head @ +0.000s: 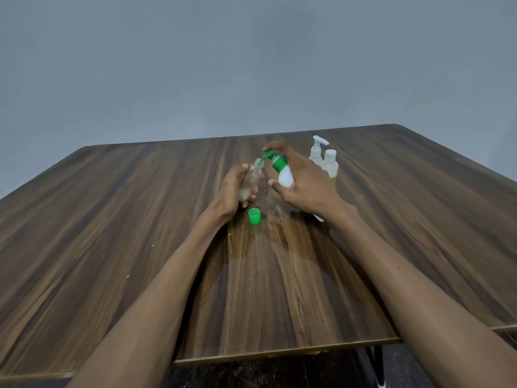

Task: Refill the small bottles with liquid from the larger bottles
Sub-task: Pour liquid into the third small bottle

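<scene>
While tilted above the wooden table (112,219), small clear bottle (249,182) gripped in left hand (233,191), green-pump white bottle (284,175) clasped by right hand (305,182), nozzle seemingly at its mouth, green cap (254,216) just beside.

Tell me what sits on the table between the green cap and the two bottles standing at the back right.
In the head view, the right hand tilting the white pump bottle.

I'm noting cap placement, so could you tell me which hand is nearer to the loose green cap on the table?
Left. The left hand, holding the small clear bottle, sits just above the green cap; the right hand, gripping the white pump bottle, is farther right.
</scene>
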